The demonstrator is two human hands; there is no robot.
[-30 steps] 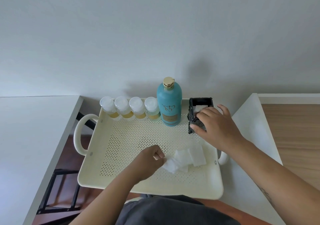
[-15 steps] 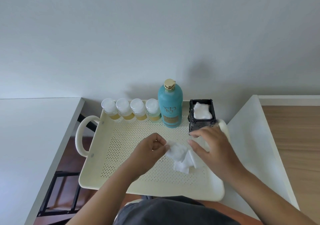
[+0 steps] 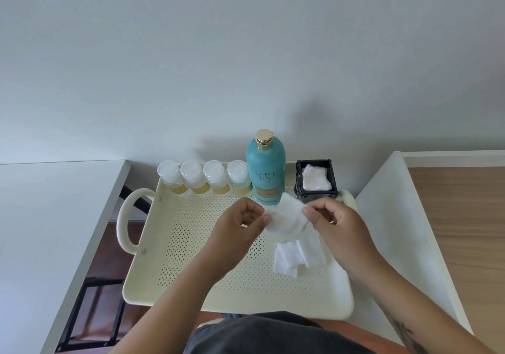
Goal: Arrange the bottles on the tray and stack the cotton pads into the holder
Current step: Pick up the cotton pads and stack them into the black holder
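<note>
A cream perforated tray (image 3: 191, 271) holds several small clear bottles (image 3: 203, 180) with white caps in a row along its far edge. A tall teal bottle (image 3: 265, 170) with a gold cap stands to their right. The black square holder (image 3: 317, 180) at the far right corner has white cotton pads inside. My left hand (image 3: 240, 228) and my right hand (image 3: 336, 222) both pinch a white cotton pad (image 3: 287, 217), raised above the tray in front of the teal bottle. More loose cotton pads (image 3: 297, 255) lie on the tray beneath it.
A white table (image 3: 41, 230) runs along the left, with a gap and black frame between it and the tray. A white surface (image 3: 404, 230) lies to the right, wooden floor beyond it. A pale wall stands behind the tray.
My right hand left the holder and came down to the pads. Both hands have lifted one pad off the pile, holding it between them above the tray.
</note>
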